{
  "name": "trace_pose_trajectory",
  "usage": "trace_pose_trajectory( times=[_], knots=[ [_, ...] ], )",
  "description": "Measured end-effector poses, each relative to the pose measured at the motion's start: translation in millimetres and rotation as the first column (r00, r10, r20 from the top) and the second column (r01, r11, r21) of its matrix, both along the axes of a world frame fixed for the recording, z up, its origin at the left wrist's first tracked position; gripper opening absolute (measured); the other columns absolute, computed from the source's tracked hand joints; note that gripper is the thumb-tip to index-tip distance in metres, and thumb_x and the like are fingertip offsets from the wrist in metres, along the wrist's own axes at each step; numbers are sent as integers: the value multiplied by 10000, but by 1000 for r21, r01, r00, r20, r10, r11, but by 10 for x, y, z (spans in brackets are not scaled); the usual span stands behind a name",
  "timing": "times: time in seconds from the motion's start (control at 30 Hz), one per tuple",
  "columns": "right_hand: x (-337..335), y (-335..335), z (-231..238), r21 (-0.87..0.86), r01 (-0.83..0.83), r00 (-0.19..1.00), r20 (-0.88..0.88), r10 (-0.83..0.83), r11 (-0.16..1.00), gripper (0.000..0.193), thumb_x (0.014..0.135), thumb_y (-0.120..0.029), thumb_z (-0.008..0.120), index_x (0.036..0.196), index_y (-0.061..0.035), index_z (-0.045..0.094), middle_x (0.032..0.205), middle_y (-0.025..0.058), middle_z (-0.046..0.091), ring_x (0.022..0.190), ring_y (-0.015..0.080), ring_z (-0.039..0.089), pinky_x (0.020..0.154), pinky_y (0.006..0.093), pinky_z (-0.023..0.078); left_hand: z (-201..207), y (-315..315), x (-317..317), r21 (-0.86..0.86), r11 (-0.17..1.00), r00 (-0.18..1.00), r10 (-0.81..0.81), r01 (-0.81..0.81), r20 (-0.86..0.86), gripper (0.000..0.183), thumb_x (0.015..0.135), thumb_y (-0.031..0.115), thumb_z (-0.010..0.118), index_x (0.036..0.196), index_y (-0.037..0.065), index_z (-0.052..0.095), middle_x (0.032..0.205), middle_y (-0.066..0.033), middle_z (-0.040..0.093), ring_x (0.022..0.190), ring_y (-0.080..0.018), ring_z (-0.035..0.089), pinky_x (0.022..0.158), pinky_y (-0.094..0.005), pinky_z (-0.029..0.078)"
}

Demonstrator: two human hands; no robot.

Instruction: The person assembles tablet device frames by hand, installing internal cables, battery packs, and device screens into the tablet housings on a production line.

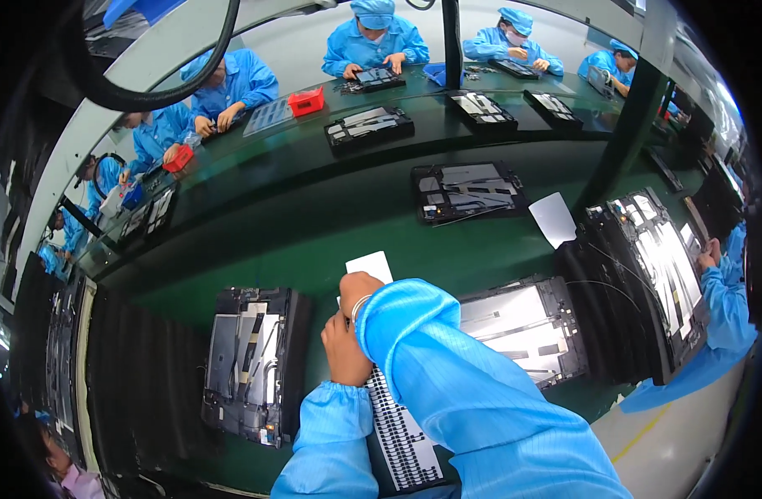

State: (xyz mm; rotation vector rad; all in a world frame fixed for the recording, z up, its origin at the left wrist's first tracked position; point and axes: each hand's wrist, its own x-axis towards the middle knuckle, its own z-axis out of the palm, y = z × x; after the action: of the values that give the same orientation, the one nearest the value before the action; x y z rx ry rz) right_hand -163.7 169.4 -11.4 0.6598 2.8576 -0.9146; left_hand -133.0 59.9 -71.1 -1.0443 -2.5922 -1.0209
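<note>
Blue sleeves (481,391), curled hands (346,351), hold unclear, black-patterned white strip (403,441), long axis pointing away, leaning left

Opposite me, I see a co-worker (374,41) in blue, a red box (306,101), a looping black cable (131,101), and a yellow line (642,432) on the floor (685,441).

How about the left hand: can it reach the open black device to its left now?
Probably yes: only a narrow gap of green table seems to separate the left hand from the open black device. It would first have to leave its spot over the white strip, beside the right hand.
</note>
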Motion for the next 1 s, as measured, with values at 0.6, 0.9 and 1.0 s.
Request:
trace_pose_trajectory(
  times=[0.6,0.9,1.0],
  knots=[
    [3054,295,435,-338,236,844,-394,-365,911,78,644,-55,641,688,-37,580,1147,161,537,1123,356,418,945,410,307,654,-72,1295,112,816,823,-565,568,-55,219,581,34,709,789,83,663,860,-33,612,756,-200,551,657,-325,429],
    [2894,181,359,-258,292,859,-354,-371,921,88,659,-98,659,684,-61,582,1154,116,553,1179,318,402,1011,474,151,603,-63,1299,95,839,844,-529,536,-94,250,574,62,727,814,102,672,865,17,616,740,-151,526,631,-301,397],
    [2978,157,397,-243,362,818,-379,-432,900,92,653,-97,658,683,-61,578,1132,114,564,1169,318,412,1011,477,158,627,-74,1284,82,836,839,-537,543,-80,254,576,63,726,820,109,672,863,14,615,740,-157,527,638,-303,399]
  ],
)
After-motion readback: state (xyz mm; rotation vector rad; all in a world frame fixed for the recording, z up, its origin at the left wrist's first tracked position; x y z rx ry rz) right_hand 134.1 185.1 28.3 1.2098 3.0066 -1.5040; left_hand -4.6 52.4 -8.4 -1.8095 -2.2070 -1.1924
